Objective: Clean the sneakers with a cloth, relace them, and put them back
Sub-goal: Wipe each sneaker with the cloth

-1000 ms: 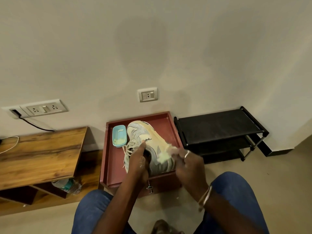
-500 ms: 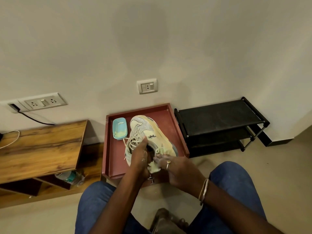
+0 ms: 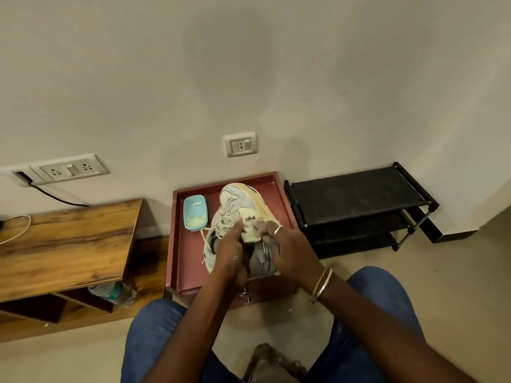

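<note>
A pale cream and grey sneaker (image 3: 240, 201) with loose white laces lies in a dark red tray (image 3: 190, 255), toe toward the wall. My left hand (image 3: 231, 251) grips the sneaker at its opening, thumb up by the laces. My right hand (image 3: 287, 246), with a ring, holds a small pale yellow cloth (image 3: 251, 233) against the sneaker's side near the collar. A second sneaker (image 3: 272, 363) shows blurred at the bottom edge between my knees.
A light blue soap dish (image 3: 195, 212) sits in the tray's far left corner. A black two-tier shoe rack (image 3: 356, 200) stands right of the tray. A wooden low table (image 3: 63, 244) is on the left, a plastic bottle (image 3: 114, 293) under it. Wall sockets (image 3: 240, 144) above.
My right hand with the cloth moved from the sneaker's right side to its heel, then up to the collar beside my left thumb. The view has tilted slightly.
</note>
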